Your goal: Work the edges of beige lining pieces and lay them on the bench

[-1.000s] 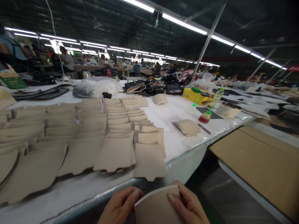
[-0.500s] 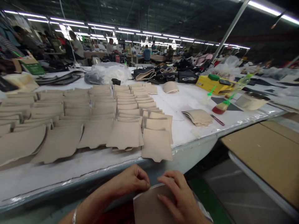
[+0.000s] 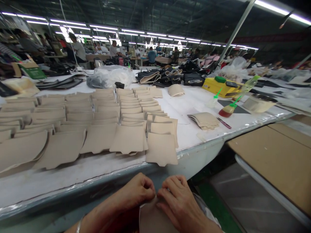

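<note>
A flat beige panel with a pale edge (image 3: 152,217) is in front of the person, below the table's near edge. The bare right hand (image 3: 178,202) holds its right side, thumb across the near face. The bare left hand (image 3: 143,189), fingers curled narrow, meets its top edge; whether it pinches the panel I cannot tell. Beyond, overlapping rows of matching beige panels (image 3: 130,137) cover the white-topped table's (image 3: 178,110) left. Rightward lie a small beige stack (image 3: 204,120) and, just beside it, a slim dark-reddish tool (image 3: 224,123).
</note>
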`<state>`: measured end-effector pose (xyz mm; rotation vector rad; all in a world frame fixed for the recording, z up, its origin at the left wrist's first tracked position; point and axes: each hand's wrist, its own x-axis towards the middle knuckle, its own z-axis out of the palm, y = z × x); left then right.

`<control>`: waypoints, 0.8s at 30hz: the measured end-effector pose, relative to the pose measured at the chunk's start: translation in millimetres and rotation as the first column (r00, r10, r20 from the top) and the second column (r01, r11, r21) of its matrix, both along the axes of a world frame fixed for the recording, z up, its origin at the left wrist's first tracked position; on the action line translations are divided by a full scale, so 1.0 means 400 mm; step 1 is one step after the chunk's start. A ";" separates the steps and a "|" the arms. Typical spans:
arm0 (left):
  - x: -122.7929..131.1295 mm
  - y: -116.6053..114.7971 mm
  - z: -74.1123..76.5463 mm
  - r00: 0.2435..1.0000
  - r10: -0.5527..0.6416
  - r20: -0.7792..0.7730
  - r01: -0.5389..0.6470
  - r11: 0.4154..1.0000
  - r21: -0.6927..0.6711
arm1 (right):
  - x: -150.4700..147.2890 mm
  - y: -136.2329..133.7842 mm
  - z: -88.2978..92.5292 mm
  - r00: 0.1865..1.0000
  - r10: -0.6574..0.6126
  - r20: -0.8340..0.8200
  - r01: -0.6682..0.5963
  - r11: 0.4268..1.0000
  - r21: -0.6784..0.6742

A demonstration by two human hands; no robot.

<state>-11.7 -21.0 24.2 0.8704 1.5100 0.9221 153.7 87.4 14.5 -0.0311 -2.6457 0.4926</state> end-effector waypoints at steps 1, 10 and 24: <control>0.005 0.000 0.001 1.000 -0.003 -0.007 0.003 1.000 -0.002 | 0.001 0.001 -0.002 1.000 0.007 0.016 -0.007 1.000 -0.002; 0.021 0.002 -0.005 0.992 -0.011 -0.126 0.011 1.000 -0.005 | -0.011 0.017 -0.020 0.998 0.070 -0.004 -0.070 0.997 0.011; 0.004 -0.011 -0.034 0.935 -0.078 -0.347 0.074 0.997 -0.025 | -0.020 0.013 -0.026 0.986 0.063 0.152 -0.063 0.998 0.000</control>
